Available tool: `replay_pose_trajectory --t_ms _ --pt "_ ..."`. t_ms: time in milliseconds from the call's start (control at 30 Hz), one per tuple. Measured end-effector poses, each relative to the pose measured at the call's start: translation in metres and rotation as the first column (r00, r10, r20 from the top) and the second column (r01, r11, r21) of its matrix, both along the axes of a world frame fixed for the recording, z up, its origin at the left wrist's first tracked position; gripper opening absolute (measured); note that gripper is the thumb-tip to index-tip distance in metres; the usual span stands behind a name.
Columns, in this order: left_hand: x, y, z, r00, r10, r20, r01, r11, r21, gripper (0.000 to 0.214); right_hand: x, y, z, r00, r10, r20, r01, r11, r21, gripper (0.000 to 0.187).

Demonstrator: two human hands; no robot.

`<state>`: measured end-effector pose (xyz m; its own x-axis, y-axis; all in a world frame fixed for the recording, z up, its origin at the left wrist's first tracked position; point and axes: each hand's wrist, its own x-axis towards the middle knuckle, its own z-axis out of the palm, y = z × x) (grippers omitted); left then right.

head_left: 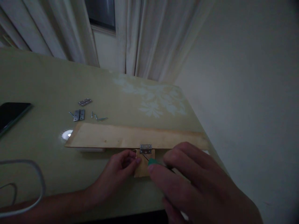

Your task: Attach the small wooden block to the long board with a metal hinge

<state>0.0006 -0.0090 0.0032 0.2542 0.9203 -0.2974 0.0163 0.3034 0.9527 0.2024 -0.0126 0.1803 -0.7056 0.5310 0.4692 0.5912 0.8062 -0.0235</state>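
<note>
Hinge of bright metal sits across the seam between a long wooden board and a small wooden block, close to the near edge of the table. The left hand pinches the block's left side between thumb and fingertips, its forearm running off the lower left corner. The right hand is closed around a green-handled screwdriver; only a little of the handle and the thin shaft show, the rest being covered by the fingers, and the tip meets the hinge's lower leaf. That hand is large and blurred in the dim light, and its wrist is cut off by the lower frame edge.

Toward the table's far left lie two spare hinges and a few loose screws, too small to count surely. A dark phone is cut off at the left edge, and a white cable loops near the lower left. A bright white spot beside the board's left end cannot be made out. Pale curtains hang behind the table.
</note>
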Motion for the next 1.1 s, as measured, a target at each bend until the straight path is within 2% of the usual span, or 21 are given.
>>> replay_pose_trajectory --t_ms 100,167,233,300,400,567,633,700,767,867,967,1033,1100 --pt "-0.001 -0.002 -0.003 1.000 -0.011 0.016 0.011 1.000 -0.007 0.034 0.004 -0.002 0.001 0.981 -0.191 0.015 0.190 0.979 0.068 0.027" --pt "-0.001 -0.003 -0.005 0.999 -0.008 0.035 0.009 1.000 -0.023 0.034 0.004 -0.003 0.000 0.961 -0.276 0.018 0.272 0.955 0.118 0.026" --pt "0.000 -0.003 -0.007 0.998 0.001 0.060 0.001 0.999 -0.045 0.033 0.000 -0.005 -0.002 0.970 -0.242 0.015 0.239 0.965 0.110 0.020" --pt "0.000 -0.003 -0.006 0.997 0.014 0.077 -0.009 0.998 -0.063 0.032 -0.005 -0.008 -0.002 0.989 -0.148 0.025 0.147 0.989 0.030 0.012" --pt "0.001 -0.002 -0.005 0.998 0.023 0.059 -0.019 0.998 -0.056 0.033 -0.009 -0.011 0.000 0.995 -0.089 0.040 0.091 0.994 -0.062 0.018" --pt "0.001 -0.001 -0.003 1.000 0.001 -0.001 -0.001 1.000 -0.002 0.035 -0.001 -0.003 -0.001 0.990 -0.138 0.022 0.137 0.988 0.074 0.021" --pt "0.000 0.000 -0.003 1.000 0.014 0.006 -0.014 1.000 0.001 0.033 0.001 -0.002 0.000 0.996 -0.083 0.028 0.082 0.995 0.053 0.010" --pt "0.000 0.000 -0.004 1.000 0.018 0.016 -0.018 1.000 0.003 0.031 0.003 -0.001 0.002 1.000 -0.017 0.018 0.017 1.000 -0.021 0.019" --pt "-0.001 0.000 -0.005 1.000 0.006 0.012 -0.006 1.000 0.010 0.031 0.004 -0.001 0.003 0.999 -0.044 0.011 0.045 0.998 -0.039 0.023" --pt "-0.001 -0.001 -0.006 1.000 -0.007 0.003 0.006 1.000 0.009 0.034 0.005 0.000 0.001 0.983 -0.181 0.014 0.180 0.981 0.070 0.016" --pt "0.000 -0.002 -0.009 1.000 0.014 0.022 -0.014 1.000 -0.013 0.035 0.000 -0.003 0.000 0.991 -0.135 0.024 0.133 0.989 0.061 0.010" --pt "0.001 -0.002 -0.010 0.999 0.020 0.048 -0.018 0.999 -0.034 0.034 -0.004 -0.006 0.002 0.995 -0.087 0.039 0.088 0.996 -0.014 0.018" --pt "0.001 -0.002 -0.010 0.998 0.021 0.060 -0.018 0.999 -0.050 0.033 -0.004 -0.007 0.004 0.994 -0.090 0.060 0.092 0.995 -0.034 0.017"
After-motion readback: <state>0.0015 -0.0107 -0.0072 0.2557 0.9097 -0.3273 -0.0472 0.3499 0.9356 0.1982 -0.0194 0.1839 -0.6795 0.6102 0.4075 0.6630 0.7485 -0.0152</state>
